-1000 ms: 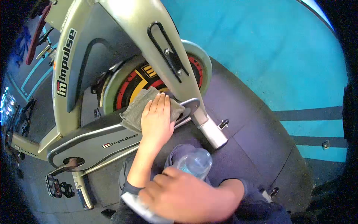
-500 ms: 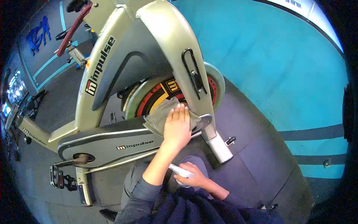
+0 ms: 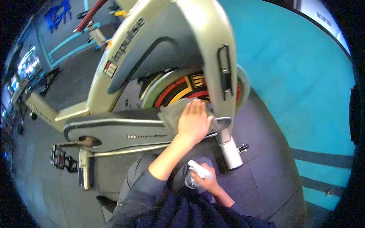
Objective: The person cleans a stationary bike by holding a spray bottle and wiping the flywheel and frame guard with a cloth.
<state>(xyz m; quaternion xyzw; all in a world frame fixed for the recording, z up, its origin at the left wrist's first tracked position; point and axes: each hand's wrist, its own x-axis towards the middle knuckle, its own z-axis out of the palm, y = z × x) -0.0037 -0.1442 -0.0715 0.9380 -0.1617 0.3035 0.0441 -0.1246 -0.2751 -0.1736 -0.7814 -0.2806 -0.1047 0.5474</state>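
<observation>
My left hand (image 3: 194, 123) lies flat on a grey cloth (image 3: 171, 116), fingers stretched out and thumb apart, pressing it on the front end of the bike's long lower cover (image 3: 114, 131). The cloth's edges stick out around the hand, beside the flywheel (image 3: 167, 89). Lower down, my right hand (image 3: 207, 180) is closed around a spray bottle with a white head (image 3: 200, 169) and a clear body, held above my lap.
The exercise bike's frame (image 3: 220, 34) rises in front. Its pedal (image 3: 58, 157) sticks out at the lower left, and its front foot (image 3: 231, 154) rests on dark floor mats. Other bikes stand at the left. A turquoise floor area (image 3: 289, 76) lies at the right.
The bike and my left hand with the cloth appear further right in view. My left thumb now stands out from the fingers. The bottle shows slightly further right and more of its body is visible.
</observation>
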